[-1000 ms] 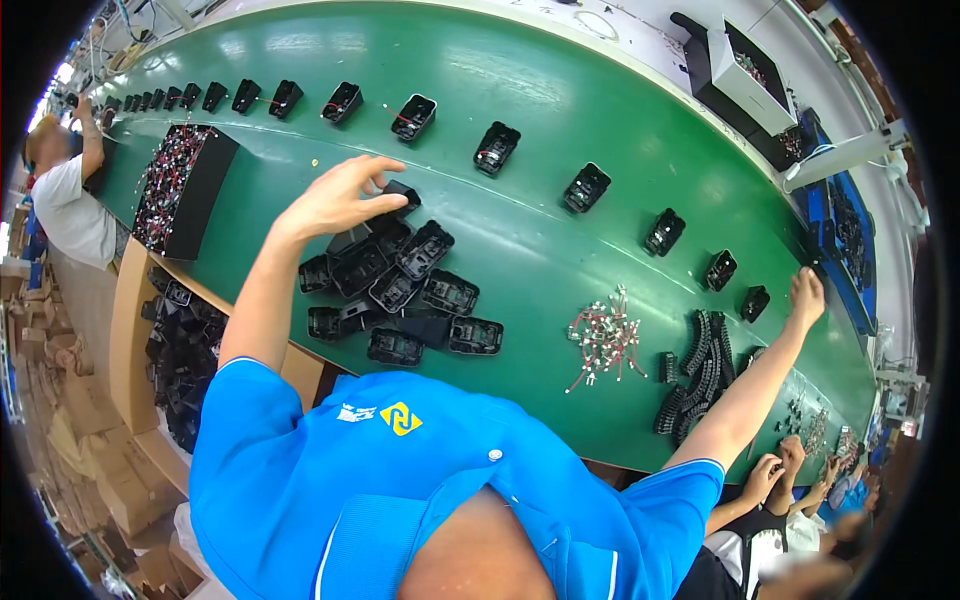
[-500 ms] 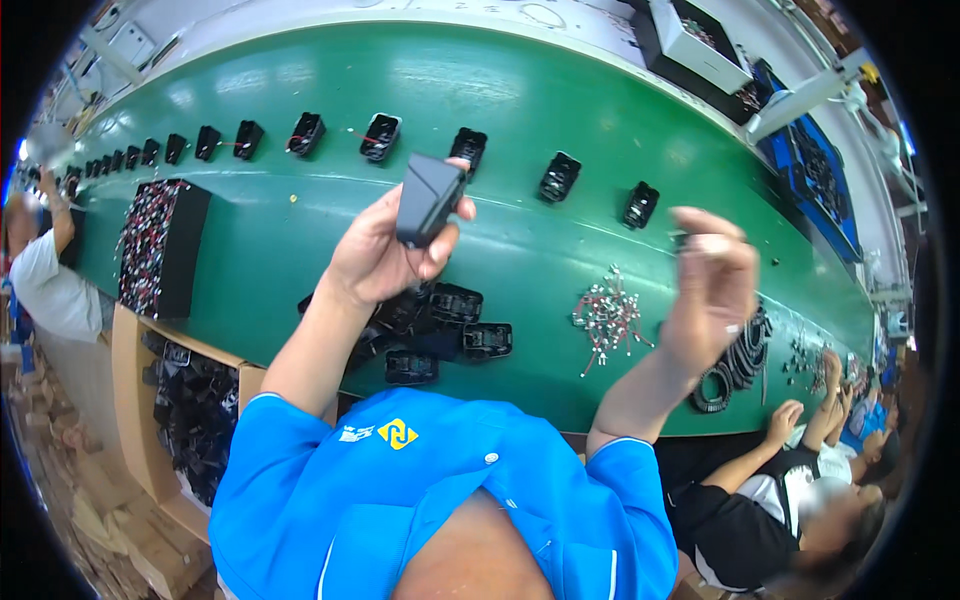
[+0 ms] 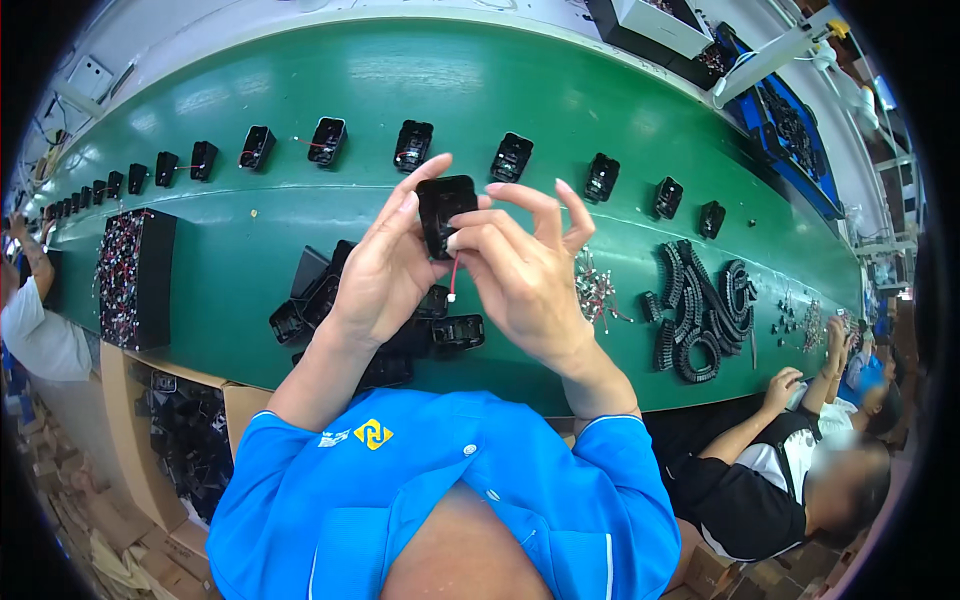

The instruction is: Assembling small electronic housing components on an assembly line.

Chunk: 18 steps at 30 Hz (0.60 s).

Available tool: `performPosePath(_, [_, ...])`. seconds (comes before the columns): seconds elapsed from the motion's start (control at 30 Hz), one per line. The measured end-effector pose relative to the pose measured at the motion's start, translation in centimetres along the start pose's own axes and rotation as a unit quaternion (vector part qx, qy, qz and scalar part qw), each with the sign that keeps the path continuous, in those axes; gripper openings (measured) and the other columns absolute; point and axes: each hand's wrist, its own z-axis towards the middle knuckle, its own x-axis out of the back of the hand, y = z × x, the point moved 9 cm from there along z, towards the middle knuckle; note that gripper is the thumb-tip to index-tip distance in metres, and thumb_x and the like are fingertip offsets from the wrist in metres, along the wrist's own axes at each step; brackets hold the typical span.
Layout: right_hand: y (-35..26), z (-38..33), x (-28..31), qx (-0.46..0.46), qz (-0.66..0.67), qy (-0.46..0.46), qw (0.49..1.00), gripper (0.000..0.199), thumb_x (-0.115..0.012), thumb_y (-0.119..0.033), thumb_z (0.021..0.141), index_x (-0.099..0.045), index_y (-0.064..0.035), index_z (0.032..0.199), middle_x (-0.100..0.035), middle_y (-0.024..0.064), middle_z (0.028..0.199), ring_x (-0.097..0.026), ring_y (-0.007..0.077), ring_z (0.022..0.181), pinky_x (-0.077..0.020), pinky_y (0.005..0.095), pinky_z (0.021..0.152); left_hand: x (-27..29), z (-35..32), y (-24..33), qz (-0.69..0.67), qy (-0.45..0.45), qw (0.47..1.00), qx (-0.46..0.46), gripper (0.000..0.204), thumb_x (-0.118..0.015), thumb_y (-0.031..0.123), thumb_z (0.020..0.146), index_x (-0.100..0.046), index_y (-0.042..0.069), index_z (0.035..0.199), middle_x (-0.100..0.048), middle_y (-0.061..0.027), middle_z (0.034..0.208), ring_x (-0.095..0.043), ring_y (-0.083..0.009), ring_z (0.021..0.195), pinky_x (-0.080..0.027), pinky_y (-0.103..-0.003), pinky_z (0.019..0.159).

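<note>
My left hand [image 3: 378, 270] is wrapped round a small black plastic housing [image 3: 434, 195], its open side facing up. My right hand [image 3: 530, 265] pinches a short red wire lead [image 3: 456, 272] at the housing's lower right edge, thumb and forefinger together and the other fingers raised. One end of the lead is hidden at the fingertips; a small white connector hangs from the other. Below my hands, several loose black housings [image 3: 458, 330] lie piled on the green table. A heap of red and black wire leads [image 3: 597, 290] lies right of my right hand.
A row of black housings [image 3: 327, 142] crosses the green table [image 3: 420, 75]. At left stand a black box of wire leads [image 3: 150, 290] and a carton [image 3: 140, 430] of black parts. Coiled black strips [image 3: 700, 310] lie at right, near a co-worker in black [image 3: 750, 500].
The housing in my left hand has been turned so its open side shows. My right hand has come in from the right and now holds a red wire lead against it.
</note>
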Motion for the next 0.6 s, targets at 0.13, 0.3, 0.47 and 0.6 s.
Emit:
performPosePath(0.13, [1.4,0.1,0.0,-0.047,0.032,0.006,0.998,0.022,-0.075,-0.004,0.074,-0.066,-0.0179,0.088,-0.070,-0.0075,0.099,-0.051,0.0190,0.120,-0.0188,0.0481,0.110,0.5,0.0,-0.1,0.024,-0.016,0.999,-0.017,0.050,-0.043,0.016,0.107,-0.028,0.011,0.154,-0.059,-0.0132,0.122,-0.061,-0.0175,0.107,-0.055,-0.033,0.090])
performPosePath(0.3, [3.2,0.0,-0.4,-0.102,0.143,0.014,0.984,0.021,-0.075,-0.005,0.073,-0.066,-0.0177,0.088,-0.068,-0.0060,0.104,-0.050,0.0212,0.120,-0.0212,0.0463,0.109,0.7,0.3,0.0,0.063,-0.020,0.997,-0.041,0.053,-0.048,0.013,0.105,-0.028,0.010,0.154,-0.059,-0.0132,0.121,-0.061,-0.0169,0.107,-0.055,-0.032,0.090])
performPosePath(0.47, [4.1,-0.2,-0.8,-0.099,0.180,0.063,0.977,0.022,-0.075,-0.006,0.070,-0.068,-0.0175,0.087,-0.061,-0.0004,0.121,-0.045,0.0253,0.123,-0.0228,0.0450,0.108,1.2,0.4,0.4,0.076,0.005,0.995,-0.058,0.055,-0.056,0.009,0.100,-0.035,0.009,0.151,-0.058,-0.0119,0.122,-0.061,-0.0165,0.105,-0.055,-0.031,0.091])
performPosePath(0.6, [4.4,-0.2,-0.5,-0.073,0.131,0.115,0.982,0.025,-0.076,-0.006,0.067,-0.070,-0.0168,0.088,-0.055,0.0050,0.133,-0.042,0.0281,0.125,-0.0255,0.0441,0.107,1.5,0.4,0.8,0.140,0.029,0.987,-0.080,0.055,-0.064,0.005,0.095,-0.043,0.007,0.146,-0.057,-0.0105,0.122,-0.060,-0.0168,0.105,-0.053,-0.031,0.093])
